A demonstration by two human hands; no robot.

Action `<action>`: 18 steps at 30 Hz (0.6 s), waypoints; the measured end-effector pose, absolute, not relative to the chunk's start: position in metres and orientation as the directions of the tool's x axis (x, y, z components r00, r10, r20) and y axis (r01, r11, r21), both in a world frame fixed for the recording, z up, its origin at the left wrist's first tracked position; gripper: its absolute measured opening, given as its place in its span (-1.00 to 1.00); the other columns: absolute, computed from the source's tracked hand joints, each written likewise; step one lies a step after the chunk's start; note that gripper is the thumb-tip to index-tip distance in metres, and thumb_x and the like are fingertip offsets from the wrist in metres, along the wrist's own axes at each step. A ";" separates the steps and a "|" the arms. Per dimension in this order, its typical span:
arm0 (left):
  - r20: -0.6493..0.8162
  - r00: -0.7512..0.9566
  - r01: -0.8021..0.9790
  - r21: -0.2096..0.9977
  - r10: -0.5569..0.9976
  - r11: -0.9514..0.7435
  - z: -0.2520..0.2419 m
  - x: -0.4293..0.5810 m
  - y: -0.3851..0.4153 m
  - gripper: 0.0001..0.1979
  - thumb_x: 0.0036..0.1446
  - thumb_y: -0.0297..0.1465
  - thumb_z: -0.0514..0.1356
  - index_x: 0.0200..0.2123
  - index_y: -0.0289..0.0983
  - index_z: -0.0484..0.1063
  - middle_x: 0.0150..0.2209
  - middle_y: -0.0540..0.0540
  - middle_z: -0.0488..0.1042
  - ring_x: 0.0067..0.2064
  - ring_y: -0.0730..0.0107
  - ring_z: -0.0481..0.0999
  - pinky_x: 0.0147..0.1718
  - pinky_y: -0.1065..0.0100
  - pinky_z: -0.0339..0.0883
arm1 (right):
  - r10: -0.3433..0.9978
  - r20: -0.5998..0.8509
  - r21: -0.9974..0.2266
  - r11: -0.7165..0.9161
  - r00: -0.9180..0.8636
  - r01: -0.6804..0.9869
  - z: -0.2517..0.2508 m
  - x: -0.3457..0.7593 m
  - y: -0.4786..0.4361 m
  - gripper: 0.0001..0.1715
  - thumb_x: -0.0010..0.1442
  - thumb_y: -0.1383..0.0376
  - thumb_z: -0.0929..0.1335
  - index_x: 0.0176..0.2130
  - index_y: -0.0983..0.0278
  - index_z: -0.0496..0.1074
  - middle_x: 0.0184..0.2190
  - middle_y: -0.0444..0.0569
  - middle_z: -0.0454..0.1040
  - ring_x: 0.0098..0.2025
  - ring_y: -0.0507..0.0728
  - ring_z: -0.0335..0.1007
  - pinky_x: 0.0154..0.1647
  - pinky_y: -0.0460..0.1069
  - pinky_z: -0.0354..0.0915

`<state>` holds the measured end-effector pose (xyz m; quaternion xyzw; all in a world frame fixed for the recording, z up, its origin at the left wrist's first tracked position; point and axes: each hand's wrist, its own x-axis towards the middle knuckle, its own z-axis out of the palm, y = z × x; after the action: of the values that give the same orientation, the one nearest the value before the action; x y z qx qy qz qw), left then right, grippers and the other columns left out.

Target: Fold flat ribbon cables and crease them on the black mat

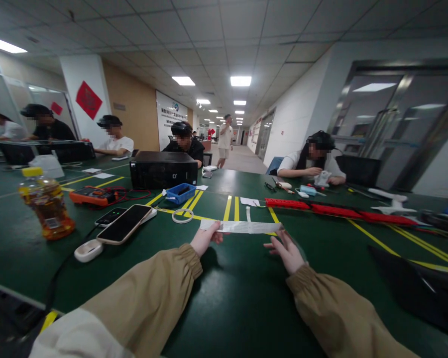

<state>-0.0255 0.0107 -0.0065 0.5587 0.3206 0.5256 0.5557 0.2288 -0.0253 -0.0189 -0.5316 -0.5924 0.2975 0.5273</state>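
A long white strip [242, 227] with fine print, paper or tape, is stretched level above the green table. My left hand [206, 239] pinches its left end between thumb and fingers. At the other end my right hand [288, 248] grips the strip with its fingertips, the other fingers loosely curled; something clear and shiny shows along its outer side. A short narrow whitish piece [248, 214] runs upward from the strip's middle; whether it is joined to it I cannot tell. A white ring-shaped tape roll [182, 215] lies on the table beyond my left hand.
To the left are a bottle [47, 204], an orange multimeter [93, 195] and a phone [125, 223]. Ahead stand a black box [163, 170] and a blue tray [180, 193]. Red bars [336, 211] and a black object [418, 283] lie right. Several people sit across the table.
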 end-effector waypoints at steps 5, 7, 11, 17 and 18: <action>0.245 0.267 -0.204 0.960 0.932 -0.194 -0.010 -0.024 0.008 -0.52 -0.09 -0.02 0.18 -0.52 -0.40 0.44 -0.61 -0.11 0.42 -0.61 0.53 0.29 -0.61 0.47 0.18 | 0.910 0.244 -0.970 0.225 0.336 0.093 -0.013 0.236 -0.026 -0.08 -0.01 -0.04 0.37 0.19 0.33 0.08 -0.49 -0.05 0.43 -0.53 0.11 0.39 -0.52 -0.04 0.36; 0.249 0.274 -0.186 0.961 0.929 -0.203 -0.010 -0.025 0.008 -0.53 -0.06 -0.03 0.17 -0.53 -0.40 0.43 -0.62 -0.10 0.40 -0.62 0.54 0.29 -0.60 0.48 0.17 | 0.905 0.261 -0.963 0.223 0.335 0.148 -0.015 0.242 -0.025 -0.28 0.00 -0.04 0.36 0.03 0.33 0.28 -0.59 -0.09 0.38 -0.56 0.10 0.36 -0.54 -0.04 0.34; 0.238 0.244 -0.150 0.967 0.940 -0.206 -0.008 -0.027 0.009 -0.55 -0.07 -0.04 0.19 -0.54 -0.39 0.41 -0.62 -0.05 0.37 -0.64 0.58 0.26 -0.62 0.48 0.14 | 0.908 0.290 -0.946 0.224 0.303 0.234 -0.019 0.250 -0.021 -0.52 -0.04 -0.03 0.38 -0.30 0.32 0.40 -0.60 -0.09 0.37 -0.58 0.07 0.32 -0.59 -0.06 0.28; 0.153 0.169 -0.208 0.971 0.974 -0.116 -0.005 -0.031 0.014 -0.44 -0.12 -0.03 0.22 -0.22 -0.40 0.43 -0.51 -0.06 0.45 -0.65 0.59 0.27 -0.61 0.50 0.16 | 0.862 0.343 -0.922 0.231 0.373 0.311 -0.014 0.247 -0.026 -0.57 -0.01 -0.02 0.36 -0.36 0.30 0.40 -0.67 -0.14 0.33 -0.61 0.05 0.28 -0.58 -0.07 0.23; 0.116 0.199 -0.224 0.972 0.973 -0.070 -0.004 -0.032 0.015 -0.41 -0.08 0.01 0.17 -0.22 -0.42 0.43 -0.51 -0.10 0.46 -0.65 0.57 0.29 -0.61 0.49 0.18 | 0.850 0.359 -0.916 0.243 0.385 0.318 -0.012 0.245 -0.028 -0.58 -0.01 -0.01 0.36 -0.37 0.30 0.41 -0.67 -0.14 0.33 -0.61 0.06 0.27 -0.57 -0.07 0.23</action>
<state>-0.0317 0.0149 -0.0039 0.5158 0.3631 0.5185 0.5773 0.2455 -0.0277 -0.0121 -0.5741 -0.5085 0.2209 0.6026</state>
